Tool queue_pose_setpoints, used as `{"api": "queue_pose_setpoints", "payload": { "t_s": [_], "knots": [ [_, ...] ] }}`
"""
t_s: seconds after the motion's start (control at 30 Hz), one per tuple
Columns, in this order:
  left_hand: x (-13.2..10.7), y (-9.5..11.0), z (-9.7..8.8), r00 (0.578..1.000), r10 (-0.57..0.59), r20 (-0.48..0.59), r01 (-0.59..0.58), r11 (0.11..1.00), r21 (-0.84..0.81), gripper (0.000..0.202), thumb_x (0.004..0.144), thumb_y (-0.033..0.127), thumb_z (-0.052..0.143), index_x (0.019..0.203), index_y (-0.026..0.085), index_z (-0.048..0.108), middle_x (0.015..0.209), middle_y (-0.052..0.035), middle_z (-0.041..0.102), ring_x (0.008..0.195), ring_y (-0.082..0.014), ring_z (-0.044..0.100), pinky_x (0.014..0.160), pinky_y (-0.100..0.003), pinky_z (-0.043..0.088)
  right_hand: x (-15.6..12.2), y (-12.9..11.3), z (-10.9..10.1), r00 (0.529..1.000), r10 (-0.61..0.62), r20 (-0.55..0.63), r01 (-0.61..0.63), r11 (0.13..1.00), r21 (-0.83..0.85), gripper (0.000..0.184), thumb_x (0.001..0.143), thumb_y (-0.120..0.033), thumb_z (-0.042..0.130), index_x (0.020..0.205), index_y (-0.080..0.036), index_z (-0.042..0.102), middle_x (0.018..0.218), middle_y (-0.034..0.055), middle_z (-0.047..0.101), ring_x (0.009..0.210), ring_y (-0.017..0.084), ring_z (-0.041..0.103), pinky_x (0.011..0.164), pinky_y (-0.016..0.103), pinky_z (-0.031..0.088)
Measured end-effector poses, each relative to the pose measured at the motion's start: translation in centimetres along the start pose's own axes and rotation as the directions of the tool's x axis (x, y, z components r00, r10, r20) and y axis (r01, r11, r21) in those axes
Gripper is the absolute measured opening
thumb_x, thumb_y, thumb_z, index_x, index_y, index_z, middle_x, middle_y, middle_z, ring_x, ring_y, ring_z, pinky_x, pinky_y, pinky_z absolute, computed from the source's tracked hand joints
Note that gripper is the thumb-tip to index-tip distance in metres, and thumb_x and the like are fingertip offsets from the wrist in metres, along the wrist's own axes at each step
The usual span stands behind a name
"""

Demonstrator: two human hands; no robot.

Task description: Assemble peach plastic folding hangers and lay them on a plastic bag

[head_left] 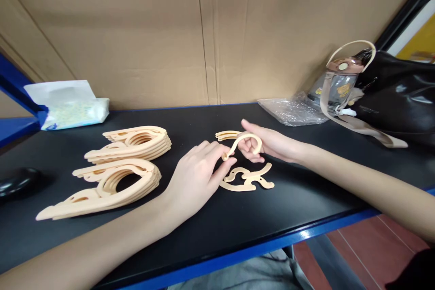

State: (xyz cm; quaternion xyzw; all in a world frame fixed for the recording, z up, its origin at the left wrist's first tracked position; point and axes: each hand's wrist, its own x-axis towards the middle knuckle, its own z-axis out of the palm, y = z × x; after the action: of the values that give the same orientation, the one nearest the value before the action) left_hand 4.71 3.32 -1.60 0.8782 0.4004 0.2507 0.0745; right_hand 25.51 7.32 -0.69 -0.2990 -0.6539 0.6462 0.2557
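Observation:
My left hand [200,170] is closed, pinching the lower end of a cream-coloured hanger hook [255,137] between thumb and fingertips. The hook's curve rises to the right, in front of my right hand [260,142]. That hand has its thumb stretched up and its fingers loosely bent behind the curve; whether they touch it I cannot tell. Below both hands, loose curved hanger parts [253,177] lie on the black table. A small stack of curved hanger arms [227,135] sits just behind, partly hidden by my right hand.
Two stacks of folded cream hangers, a rear one [131,144] and a front one [112,186], lie on the left. Further out are a tissue pack [73,111] and a black mouse [16,183]. A clear plastic bag [294,111], a strapped bottle [336,86] and a black bag [401,95] stand right.

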Motion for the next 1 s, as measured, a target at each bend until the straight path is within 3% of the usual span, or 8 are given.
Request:
{"api": "queue_pose_setpoints", "payload": {
  "t_s": [0.1, 0.2, 0.33, 0.4, 0.53, 0.67, 0.8, 1.0],
  "knots": [
    [0.1, -0.2, -0.1, 0.995, -0.094, 0.025, 0.097, 0.98, -0.173, 0.027, 0.099, 0.029, 0.037, 0.087, 0.021, 0.06, 0.083, 0.0011, 0.062, 0.083, -0.0169, 0.055, 0.073, -0.03, 0.039, 0.2, 0.1, -0.3, 0.995, -0.074, -0.061, 0.077, 0.995, 0.056, 0.055, 0.097, -0.05, 0.022, 0.069, -0.015, 0.054, 0.06, 0.001, 0.051, 0.054, 0.011, 0.046, 0.057, 0.026, 0.039],
    [0.3, -0.4, 0.2, 0.981, -0.17, 0.094, 0.193, 0.906, -0.376, 0.031, 0.099, 0.032, 0.036, 0.082, 0.021, 0.06, 0.083, 0.0031, 0.063, 0.083, -0.0144, 0.057, 0.074, -0.027, 0.04, 0.2, 0.0, 0.0, 0.98, -0.108, -0.167, 0.095, 0.992, -0.083, 0.023, 0.09, -0.03, 0.046, 0.081, -0.015, 0.061, 0.069, 0.0003, 0.055, 0.064, 0.011, 0.052, 0.06, 0.024, 0.04],
    [0.5, -0.5, 0.4, 0.975, -0.171, 0.142, 0.22, 0.83, -0.512, 0.039, 0.099, 0.038, 0.036, 0.071, 0.02, 0.056, 0.078, 0.0038, 0.064, 0.078, -0.0134, 0.059, 0.073, -0.025, 0.041, 0.1, 0.0, 1.0, 0.991, -0.116, -0.07, 0.102, 0.978, -0.18, 0.022, 0.084, -0.026, 0.06, 0.103, -0.015, 0.064, 0.081, 0.0022, 0.062, 0.074, 0.012, 0.056, 0.064, 0.024, 0.043],
    [0.4, -0.3, 0.2, 0.97, -0.187, 0.152, 0.236, 0.862, -0.449, 0.039, 0.097, 0.042, 0.038, 0.073, 0.021, 0.06, 0.076, 0.0037, 0.064, 0.075, -0.0145, 0.059, 0.07, -0.027, 0.041, 0.2, 0.1, 1.2, 0.986, -0.143, -0.089, 0.123, 0.973, -0.196, 0.022, 0.086, -0.031, 0.061, 0.098, -0.014, 0.065, 0.079, 0.0022, 0.062, 0.072, 0.011, 0.055, 0.063, 0.024, 0.044],
    [0.3, -0.2, -0.1, 0.979, -0.192, 0.063, 0.2, 0.966, -0.166, 0.037, 0.094, 0.05, 0.042, 0.085, 0.023, 0.065, 0.081, 0.0015, 0.065, 0.08, -0.0195, 0.057, 0.071, -0.033, 0.042, 0.4, 0.3, 0.3, 0.926, -0.231, -0.299, 0.145, 0.947, -0.285, 0.028, 0.09, -0.039, 0.054, 0.08, -0.014, 0.062, 0.071, 0.0014, 0.059, 0.065, 0.01, 0.052, 0.061, 0.024, 0.042],
    [0.4, -1.0, 0.4, 0.998, -0.049, 0.037, 0.046, 0.997, 0.066, 0.04, 0.096, 0.045, 0.039, 0.122, 0.019, 0.056, 0.129, -0.0067, 0.057, 0.12, -0.0266, 0.047, 0.099, -0.046, 0.038, 0.2, 0.1, -1.8, 0.844, -0.362, -0.397, 0.081, 0.816, -0.572, 0.041, 0.096, -0.044, 0.041, 0.066, -0.017, 0.05, 0.065, -0.0009, 0.05, 0.06, 0.01, 0.046, 0.06, 0.024, 0.037],
    [0.4, -1.8, 1.1, 0.99, -0.032, 0.14, 0.008, 0.985, 0.174, 0.051, 0.098, 0.045, 0.035, 0.137, 0.014, 0.045, 0.147, -0.0094, 0.042, 0.14, -0.0274, 0.026, 0.111, -0.048, 0.027, -0.2, -0.2, -3.0, 0.858, -0.29, -0.425, -0.147, 0.653, -0.743, 0.043, 0.097, -0.045, 0.035, 0.065, -0.018, 0.045, 0.063, -0.0007, 0.051, 0.058, 0.011, 0.045, 0.059, 0.026, 0.034],
    [0.3, -1.4, 0.9, 0.991, -0.016, 0.133, -0.009, 0.982, 0.187, 0.048, 0.098, 0.046, 0.036, 0.13, 0.014, 0.051, 0.141, -0.0086, 0.05, 0.136, -0.0271, 0.033, 0.109, -0.047, 0.03, -0.9, -0.7, -3.0, 0.878, -0.191, -0.438, -0.334, 0.411, -0.848, 0.033, 0.078, -0.042, 0.065, 0.07, -0.02, 0.042, 0.064, -0.0019, 0.056, 0.058, 0.013, 0.047, 0.055, 0.027, 0.03]
  ]
}}
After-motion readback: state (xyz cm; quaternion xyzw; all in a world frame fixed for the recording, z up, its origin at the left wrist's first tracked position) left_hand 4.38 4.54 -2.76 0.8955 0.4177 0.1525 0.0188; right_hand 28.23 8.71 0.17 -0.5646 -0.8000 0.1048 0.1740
